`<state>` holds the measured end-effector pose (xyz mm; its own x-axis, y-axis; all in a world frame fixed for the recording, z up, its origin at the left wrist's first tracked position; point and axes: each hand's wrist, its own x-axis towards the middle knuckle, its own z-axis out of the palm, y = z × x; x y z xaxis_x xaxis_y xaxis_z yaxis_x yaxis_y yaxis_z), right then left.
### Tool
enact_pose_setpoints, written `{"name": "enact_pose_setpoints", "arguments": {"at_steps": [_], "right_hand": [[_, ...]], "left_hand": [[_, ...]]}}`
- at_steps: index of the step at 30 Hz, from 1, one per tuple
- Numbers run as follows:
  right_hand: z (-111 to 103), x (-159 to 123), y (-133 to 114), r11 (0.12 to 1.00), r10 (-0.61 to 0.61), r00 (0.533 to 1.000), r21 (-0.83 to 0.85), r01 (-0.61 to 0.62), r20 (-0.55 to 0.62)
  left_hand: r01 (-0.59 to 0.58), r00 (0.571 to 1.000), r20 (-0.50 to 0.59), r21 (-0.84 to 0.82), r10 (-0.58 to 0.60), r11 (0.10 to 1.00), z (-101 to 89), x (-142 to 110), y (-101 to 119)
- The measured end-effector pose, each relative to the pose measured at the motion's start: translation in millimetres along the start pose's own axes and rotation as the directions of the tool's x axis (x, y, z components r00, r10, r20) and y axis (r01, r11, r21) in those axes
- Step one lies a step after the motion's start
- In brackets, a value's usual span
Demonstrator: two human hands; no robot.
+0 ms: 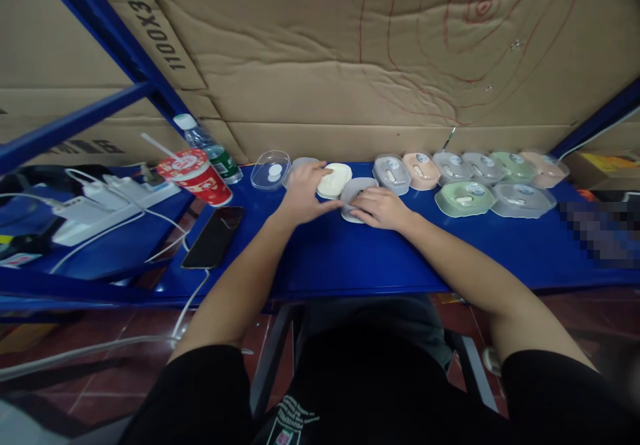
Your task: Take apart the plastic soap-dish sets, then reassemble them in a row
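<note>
Holding grey box (pixel 353 189) toward surface (pixel 330 265) back edge: right hand (pixel 384 208) clamped on, left hand (pixel 301 195) spread; probably light, stiff; grip sides.

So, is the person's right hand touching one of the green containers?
No, the right hand rests on a grey container, and the nearest green container stands apart, farther to the right.

the only view is head-worn, looking forward and down from the near side of the blue table (pixel 325 265). it sits close above, and the cardboard wall (pixel 280 92) closes its far side.
</note>
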<state>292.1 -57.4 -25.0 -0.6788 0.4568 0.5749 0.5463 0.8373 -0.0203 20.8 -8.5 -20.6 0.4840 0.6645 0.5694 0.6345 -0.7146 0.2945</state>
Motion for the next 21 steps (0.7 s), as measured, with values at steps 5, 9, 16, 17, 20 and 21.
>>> {"name": "enact_pose_setpoints", "arguments": {"at_steps": [5,9,16,17,20,21], "right_hand": [[-1,2,-4,0.986,0.147,0.985,0.097,-0.137,-0.094],[0,-2,-4,0.974,0.202,0.967,0.135,-0.182,-0.158],[2,-12,8,0.983,0.179,0.965,0.084,-0.165,-0.194],[2,-12,11,0.983,0.181,0.959,0.068,-0.170,-0.218],[-1,-11,18,0.971,0.237,0.937,0.053,-0.231,-0.257],[-1,-11,19,0.961,0.275,0.926,0.068,-0.267,-0.259]], "left_hand": [[-0.135,0.986,0.086,-0.054,0.140,0.989,18.4,-4,28],[-0.153,0.984,0.085,-0.032,0.155,0.988,13.6,-3,30],[-0.167,0.981,-0.098,-0.013,0.165,0.986,2.3,0,31],[-0.176,0.976,-0.141,-0.046,0.168,0.983,1.7,0,31],[-0.179,0.961,-0.235,-0.132,0.144,0.975,0.6,-3,32],[-0.171,0.960,-0.247,-0.145,0.132,0.975,0.7,-4,33]]}}
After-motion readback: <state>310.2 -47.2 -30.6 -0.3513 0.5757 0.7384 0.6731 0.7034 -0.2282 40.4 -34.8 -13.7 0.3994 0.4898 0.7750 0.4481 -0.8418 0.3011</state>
